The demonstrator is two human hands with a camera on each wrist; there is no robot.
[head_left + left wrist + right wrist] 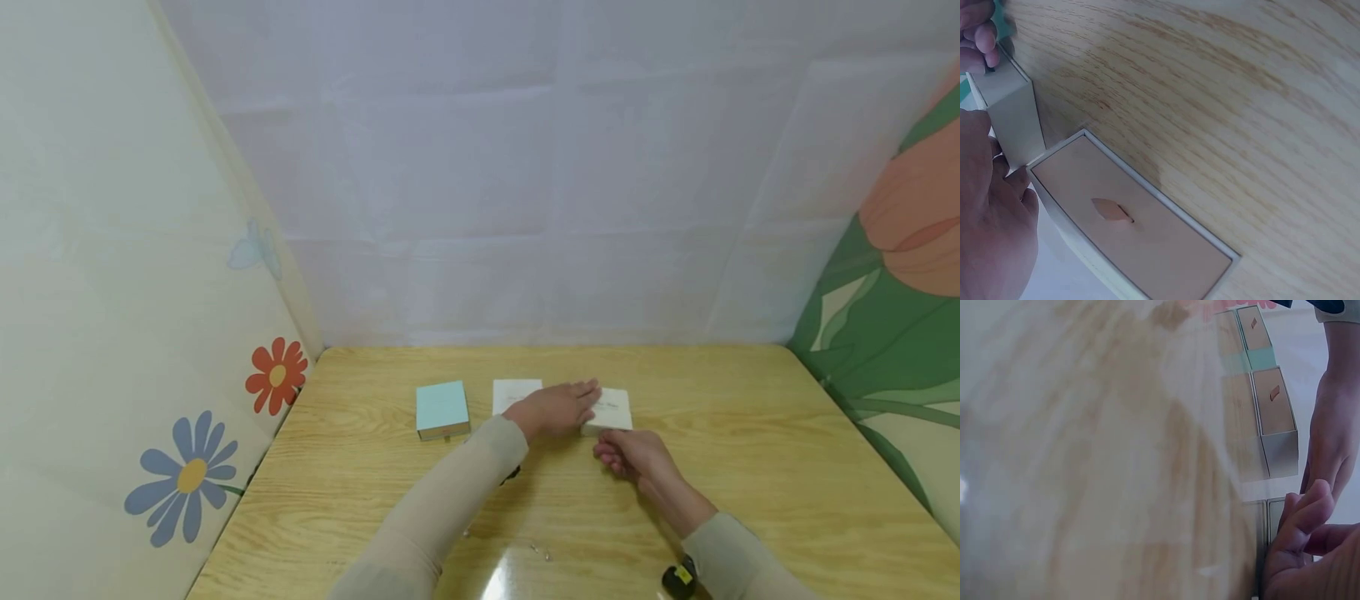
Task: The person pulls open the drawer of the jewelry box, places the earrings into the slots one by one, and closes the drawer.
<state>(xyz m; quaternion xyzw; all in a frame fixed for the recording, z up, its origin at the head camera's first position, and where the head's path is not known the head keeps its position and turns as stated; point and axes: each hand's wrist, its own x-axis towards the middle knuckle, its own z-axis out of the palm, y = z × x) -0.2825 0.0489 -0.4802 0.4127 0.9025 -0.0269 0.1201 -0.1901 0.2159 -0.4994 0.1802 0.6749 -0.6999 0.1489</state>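
Three small drawer boxes stand in a row on the table. My left hand (555, 408) rests with fairly straight fingers on the left part of the rightmost white box (617, 407). At that box's front, my right hand (637, 454) has curled fingers; in the left wrist view its fingertips (985, 39) pinch a small dark pull tab (989, 69). The middle white box (516, 390) is partly hidden by my left hand; its drawer front (1141, 219) is pinkish-beige with a leaf-shaped tab (1110, 210). Leftmost stands a light blue box (442, 406).
Several tiny shiny pieces (547, 556) lie on the wooden table (750, 483) near its front. By the right sleeve is a black object (678, 581) with a yellow label. A pale cloth (480, 167) hangs behind the table, with flowered cloths at both sides.
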